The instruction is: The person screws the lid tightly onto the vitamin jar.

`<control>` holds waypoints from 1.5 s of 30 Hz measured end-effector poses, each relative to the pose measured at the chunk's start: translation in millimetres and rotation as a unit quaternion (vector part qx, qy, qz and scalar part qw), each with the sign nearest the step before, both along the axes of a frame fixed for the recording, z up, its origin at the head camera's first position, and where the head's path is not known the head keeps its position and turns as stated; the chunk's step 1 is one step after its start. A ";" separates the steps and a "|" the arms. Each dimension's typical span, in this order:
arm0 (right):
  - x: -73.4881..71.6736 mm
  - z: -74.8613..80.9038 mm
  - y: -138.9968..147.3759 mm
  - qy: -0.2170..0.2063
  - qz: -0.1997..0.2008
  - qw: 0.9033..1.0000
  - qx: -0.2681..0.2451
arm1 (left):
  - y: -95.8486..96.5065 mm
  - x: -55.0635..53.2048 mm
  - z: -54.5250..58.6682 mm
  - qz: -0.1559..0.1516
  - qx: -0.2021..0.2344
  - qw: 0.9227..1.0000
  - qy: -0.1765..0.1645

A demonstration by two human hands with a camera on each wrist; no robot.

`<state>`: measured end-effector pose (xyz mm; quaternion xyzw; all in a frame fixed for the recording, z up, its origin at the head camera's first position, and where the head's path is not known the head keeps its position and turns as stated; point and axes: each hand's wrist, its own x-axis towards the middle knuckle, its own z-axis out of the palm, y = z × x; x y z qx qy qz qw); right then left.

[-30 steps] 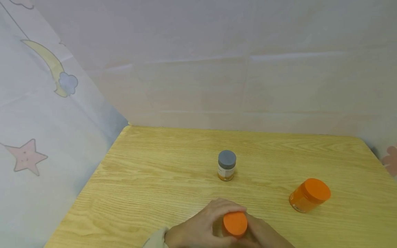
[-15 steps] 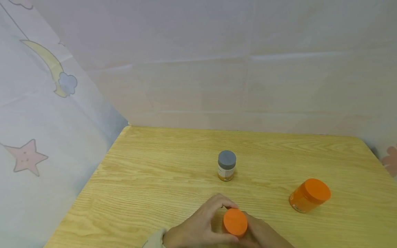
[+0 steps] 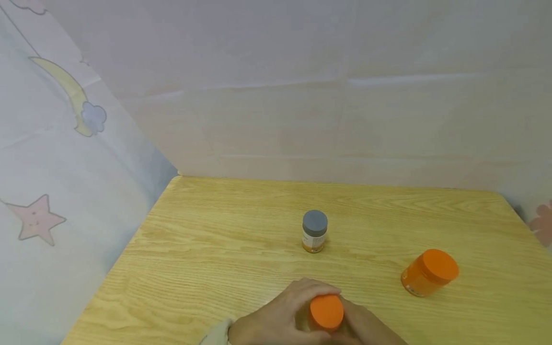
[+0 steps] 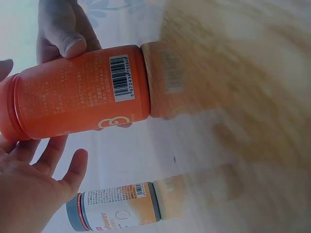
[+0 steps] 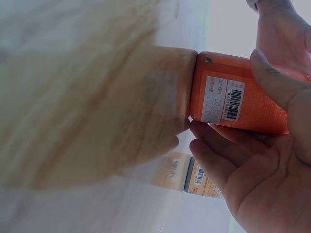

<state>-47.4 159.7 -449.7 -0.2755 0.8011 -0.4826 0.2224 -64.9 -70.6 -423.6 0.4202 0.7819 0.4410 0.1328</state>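
Note:
An orange jar (image 3: 326, 311) with an orange lid stands upright near the table's front edge, between the two hands. My left hand (image 3: 278, 314) grips its lid, with the index finger behind the rim and the thumb in front. My right hand (image 3: 366, 323) holds the jar's lower body from the right; in the right wrist view, thumb and fingers are curled round the orange jar (image 5: 265, 109). Its barcode label shows in the left wrist view, where the orange jar (image 4: 73, 92) touches the tabletop. The head view hides most of its body behind the hands.
A smaller jar (image 3: 315, 231) with a grey lid and white label stands beyond the hands. To the right is a second orange jar (image 3: 430, 272). The wooden table (image 3: 207, 230) meets a pale cloth backdrop (image 3: 267, 120) behind and a patterned one at left.
Half a second ago the left fingers were loosened from the lid's rim; now they are back around it. The jar and the right hand have stayed in place.

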 end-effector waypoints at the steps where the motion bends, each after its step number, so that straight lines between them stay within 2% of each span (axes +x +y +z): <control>1: -0.5 -0.8 0.4 -0.008 0.004 1.000 -0.006 | -0.1 0.4 -0.5 0.003 -0.001 1.000 -0.004; 4: -2.1 -4.4 2.1 -0.010 0.008 1.000 -0.007 | 0.1 0.8 -1.7 0.012 0.017 1.000 -0.010; 6: -4.1 -6.7 3.1 -0.014 0.009 1.000 0.001 | 1.2 0.1 -2.9 0.021 0.036 0.999 0.030; 7: -5.0 -7.9 3.6 -0.003 0.007 1.000 0.014 | 1.9 -0.3 -3.0 0.026 0.048 0.998 0.042; 11: -7.0 -10.6 4.6 0.039 0.002 0.998 0.049 | 3.6 -2.8 -4.1 0.037 0.077 0.988 0.128; 12: -6.7 -10.5 4.7 0.044 0.001 0.998 0.050 | 3.4 -3.0 -3.8 0.035 0.080 0.988 0.131; 16: -3.7 -6.9 3.2 0.041 0.004 0.999 0.018 | 2.0 -2.8 -1.8 0.019 0.079 0.989 0.127; 20: -0.6 -2.6 1.1 0.008 0.008 1.000 -0.019 | -0.8 -0.6 1.3 0.007 0.061 0.995 0.075; 22: 0.5 -1.3 0.5 -0.008 0.007 1.000 -0.026 | -1.5 -0.2 2.4 0.005 0.050 0.997 0.061; 25: 0.5 -0.7 0.5 -0.023 0.008 0.999 -0.033 | -2.0 -0.5 3.6 -0.001 0.038 0.997 0.064; 26: 0.3 -0.8 0.6 -0.022 0.007 0.999 -0.034 | -1.9 -0.9 3.6 -0.003 0.036 0.997 0.073; 30: -1.7 -3.0 2.6 0.000 0.011 1.000 -0.018 | -1.0 -0.6 3.0 0.003 0.032 0.998 0.051; 34: -4.1 -6.2 4.8 0.035 0.011 0.999 0.006 | 1.5 -0.6 0.5 0.028 0.046 0.996 0.071; 37: -5.2 -6.8 5.0 0.047 0.009 0.999 0.014 | 1.5 -1.0 1.5 0.035 0.050 0.995 0.079; 39: -5.0 -5.8 4.9 0.047 0.005 0.999 0.022 | 0.3 -1.2 3.9 0.029 0.046 0.997 0.061; 42: -4.4 -2.7 3.7 0.031 0.001 0.999 0.020 | -2.7 -2.1 7.6 0.019 0.029 0.997 0.065; 45: -3.9 -0.9 2.5 0.044 -0.002 0.999 0.011 | -5.1 -3.4 9.8 0.006 0.013 0.998 0.061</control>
